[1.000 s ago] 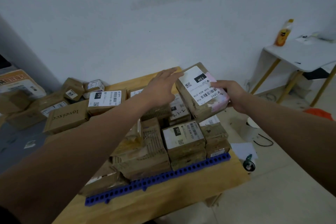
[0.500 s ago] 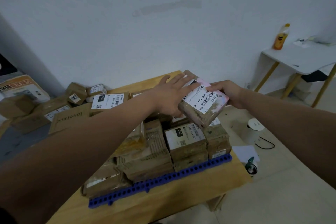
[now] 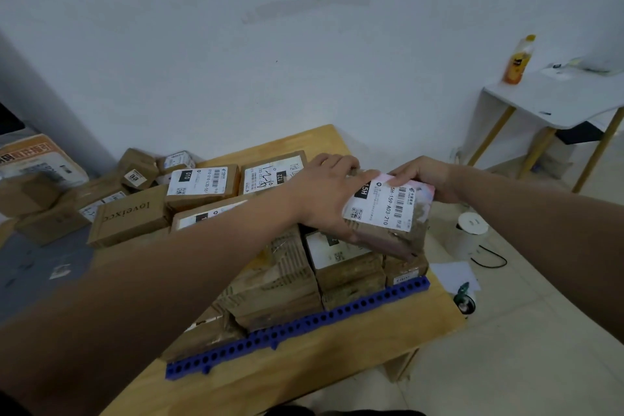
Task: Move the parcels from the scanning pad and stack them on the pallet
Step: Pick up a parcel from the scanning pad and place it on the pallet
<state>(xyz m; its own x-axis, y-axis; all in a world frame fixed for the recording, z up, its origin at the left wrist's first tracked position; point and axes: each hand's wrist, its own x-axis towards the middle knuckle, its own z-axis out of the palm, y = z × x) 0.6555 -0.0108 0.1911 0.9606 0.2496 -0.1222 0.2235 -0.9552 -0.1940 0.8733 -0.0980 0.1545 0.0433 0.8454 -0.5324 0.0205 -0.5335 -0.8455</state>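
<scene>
A: Item, labelled parcel [image 3: 388,213]: where is it lying?
B: It is sitting tilted over the stacked parcels [image 3: 347,267] at the right end of the blue pallet [image 3: 304,324], near the desk's [image 3: 337,368] right edge.
A: Hands?
B: The left hand [image 3: 324,199] is clamping its left side, fingers curling over the top. The right hand [image 3: 425,179] is gripping its far right corner.
</scene>
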